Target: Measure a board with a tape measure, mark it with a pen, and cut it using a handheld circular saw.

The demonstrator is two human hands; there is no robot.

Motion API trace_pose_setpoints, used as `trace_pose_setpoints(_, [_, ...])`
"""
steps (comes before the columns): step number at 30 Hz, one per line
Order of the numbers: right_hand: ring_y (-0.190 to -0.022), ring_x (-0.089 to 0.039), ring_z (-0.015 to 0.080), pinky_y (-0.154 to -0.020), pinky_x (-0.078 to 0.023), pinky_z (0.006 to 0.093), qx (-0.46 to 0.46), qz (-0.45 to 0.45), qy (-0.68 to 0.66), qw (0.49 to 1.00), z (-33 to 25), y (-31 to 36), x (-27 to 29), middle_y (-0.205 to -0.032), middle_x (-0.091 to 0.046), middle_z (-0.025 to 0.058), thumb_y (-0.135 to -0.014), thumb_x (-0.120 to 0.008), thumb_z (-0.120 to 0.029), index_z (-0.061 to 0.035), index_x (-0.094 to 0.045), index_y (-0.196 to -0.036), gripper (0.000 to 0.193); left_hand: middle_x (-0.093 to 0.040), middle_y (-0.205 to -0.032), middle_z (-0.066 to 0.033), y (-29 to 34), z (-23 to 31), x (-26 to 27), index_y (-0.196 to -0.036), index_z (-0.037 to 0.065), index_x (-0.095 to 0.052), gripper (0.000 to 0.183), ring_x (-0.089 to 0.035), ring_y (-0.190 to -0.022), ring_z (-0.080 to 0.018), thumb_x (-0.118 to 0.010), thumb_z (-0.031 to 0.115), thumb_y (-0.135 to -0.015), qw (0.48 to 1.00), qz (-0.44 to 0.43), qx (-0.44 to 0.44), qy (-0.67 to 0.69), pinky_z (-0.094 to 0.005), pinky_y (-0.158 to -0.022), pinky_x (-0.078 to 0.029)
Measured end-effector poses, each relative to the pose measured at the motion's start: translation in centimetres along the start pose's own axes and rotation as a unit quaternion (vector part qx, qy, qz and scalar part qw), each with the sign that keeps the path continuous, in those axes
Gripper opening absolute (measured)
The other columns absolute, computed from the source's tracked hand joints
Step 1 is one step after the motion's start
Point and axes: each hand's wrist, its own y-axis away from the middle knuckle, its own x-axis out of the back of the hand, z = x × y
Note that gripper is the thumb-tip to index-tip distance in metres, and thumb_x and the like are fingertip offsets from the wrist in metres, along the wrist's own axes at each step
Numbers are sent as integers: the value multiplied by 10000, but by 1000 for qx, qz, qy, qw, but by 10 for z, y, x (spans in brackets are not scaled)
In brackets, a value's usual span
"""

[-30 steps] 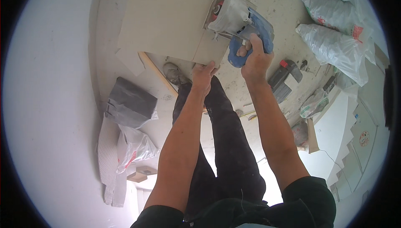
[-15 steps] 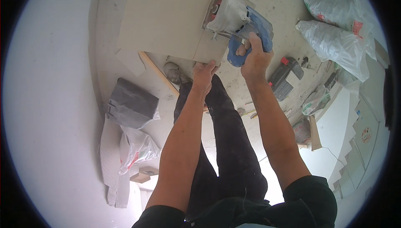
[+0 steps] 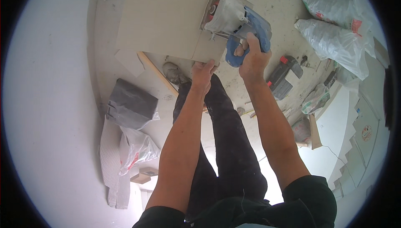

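Observation:
My right hand is wrapped round the blue handle of a dusty circular saw. The saw's base plate lies flat on a large beige board, close to the board's right side. A thin straight line runs down the board from the saw to the near edge. At that edge, my left hand pinches the board beside the line, thumb and fingers closed on it. The saw's blade is hidden under its body and housing.
Stuffed white plastic bags lie at the far right. A black and red toolbox sits on the dusty floor. At left are a wooden strip, a dark grey folded sheet and a clear plastic bag by the wall. My shoe is near the board.
The view has shifted very slightly. Both hands and the saw keep practically the same places on the board.

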Motion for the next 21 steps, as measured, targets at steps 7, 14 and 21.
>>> trace_pose_setpoints(7, [-459,-489,147,-462,-426,313,4,-7,-1,1000,2,0,2,-623,-522,39,-860,-645,-57,-29,-574,-741,142,-566,-1281,-144,-1,1,0,-1276,-39,-475,343,-579,-1178,-261,-569,25,-953,1000,0,6,-1,-442,-1051,-484])
trace_pose_setpoints(14, [-511,-500,184,-501,-433,359,5,-38,21,999,4,-3,8,-677,-508,53,-890,-624,-101,-50,-571,-859,80,-566,-1272,-145,-2,3,-3,-1283,-37,-471,360,-584,-1160,-268,-575,15,-942,1000,6,12,3,-436,-1048,-484])
trace_pose_setpoints(21, [-518,-480,169,-522,-429,344,-20,-51,15,998,-3,1,6,-667,-493,32,-925,-589,-144,-66,-555,-875,99,-543,-1306,-143,-3,10,-10,-1305,-28,-463,387,-564,-1189,-260,-573,13,-936,1000,-1,17,14,-445,-1064,-468])
